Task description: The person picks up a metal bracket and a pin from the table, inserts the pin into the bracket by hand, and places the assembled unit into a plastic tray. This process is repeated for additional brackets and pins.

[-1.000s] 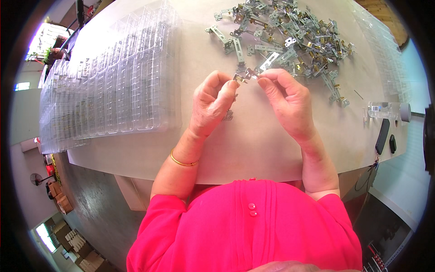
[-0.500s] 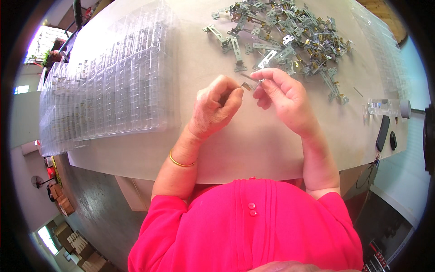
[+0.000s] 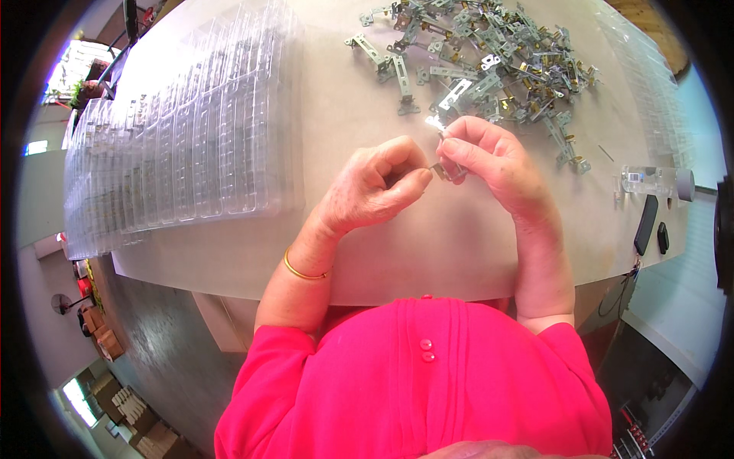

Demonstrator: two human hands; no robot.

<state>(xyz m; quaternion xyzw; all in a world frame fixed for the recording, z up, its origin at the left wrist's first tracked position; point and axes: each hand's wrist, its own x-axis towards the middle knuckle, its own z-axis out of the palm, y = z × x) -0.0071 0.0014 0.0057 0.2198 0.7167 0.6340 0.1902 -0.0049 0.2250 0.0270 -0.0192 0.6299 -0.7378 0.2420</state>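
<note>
A small metal bracket [image 3: 446, 171] with a brass-coloured end is between my hands, above the table. My right hand [image 3: 501, 164] pinches it between thumb and fingers and covers much of it. My left hand [image 3: 378, 183], fingers curled, has thumb and forefinger closed at the brass-coloured end. Beyond my hands lies a heap of similar silver metal brackets [image 3: 527, 65] with brass-coloured parts. Two separate brackets, one of them a long bracket [image 3: 402, 80], rest at the heap's left edge.
Stacked clear plastic trays [image 3: 206, 145] stand on the left of the table [image 3: 344, 264]. At the right are more clear trays [image 3: 650, 92], a clear bottle [image 3: 650, 180] with a grey cap, a black flat object [image 3: 646, 226] and a thin metal pin [image 3: 605, 153].
Both hands have come slightly nearer and to the right. The bracket between them has turned, and my left fingers are now at its brass-coloured end.
</note>
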